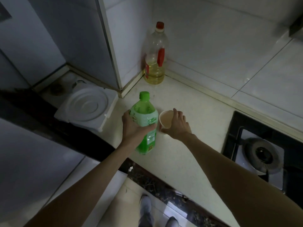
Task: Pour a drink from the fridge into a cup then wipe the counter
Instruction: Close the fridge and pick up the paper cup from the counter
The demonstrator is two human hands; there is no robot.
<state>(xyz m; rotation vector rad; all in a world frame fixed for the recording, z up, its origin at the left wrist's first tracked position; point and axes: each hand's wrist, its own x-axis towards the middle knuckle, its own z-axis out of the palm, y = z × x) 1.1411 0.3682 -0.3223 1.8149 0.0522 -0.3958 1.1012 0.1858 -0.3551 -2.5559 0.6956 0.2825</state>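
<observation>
While the left hand [134, 126] curls its fingers and thumb around the middle of the green drink bottle [145, 119], the right hand [179, 125] grasps the paper cup [166, 119] from its right side, fingers bent over the rim and wall. The bottle stands on the pale counter [188, 154] near the front edge, and its green cap [144, 95] is on. The cup sits just right of the bottle, very close to it; whether the two touch cannot be told, nor whether the pale inside of the cup holds any liquid. Farther back, in the tiled corner, a clear oil bottle [155, 63] with a red cap stands about a third full of yellow liquid. A gas burner [262, 153] lies set into the counter to the right, and a white round-ridged lid [86, 105] sits lower down to the left.
</observation>
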